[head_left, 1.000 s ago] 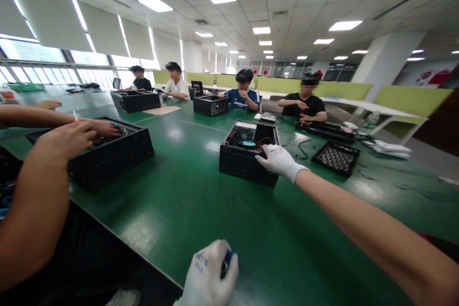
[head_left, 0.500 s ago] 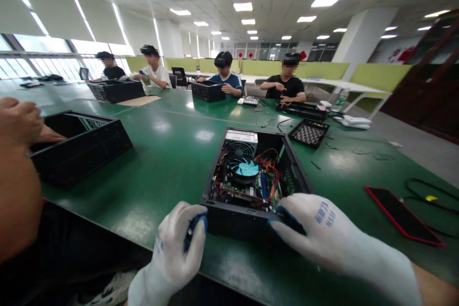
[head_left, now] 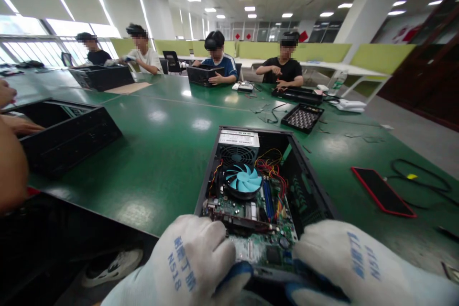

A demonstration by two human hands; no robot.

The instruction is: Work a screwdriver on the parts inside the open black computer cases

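Open computer case (head_left: 304, 184), just beyond gloved left hand (head_left: 197, 258) and right hand (head_left: 347, 258); both clamped on its near side

Two foreground hands (head_left: 195, 253), one turquoise fan (head_left: 244, 179), four people (head_left: 222, 72) opposite

The computer case (head_left: 304, 179) sits on the table (head_left: 161, 158). Inside it, the power supply (head_left: 239, 138) lies at the far left, the cooler fan (head_left: 244, 180) before it, the memory slots (head_left: 267, 199) right of the fan. The left hand (head_left: 197, 260) is at the case's near left, the right hand (head_left: 337, 260) at its near right. A second computer case (head_left: 73, 138) lies well to the left; a flat panel (head_left: 382, 191) lies to the right.
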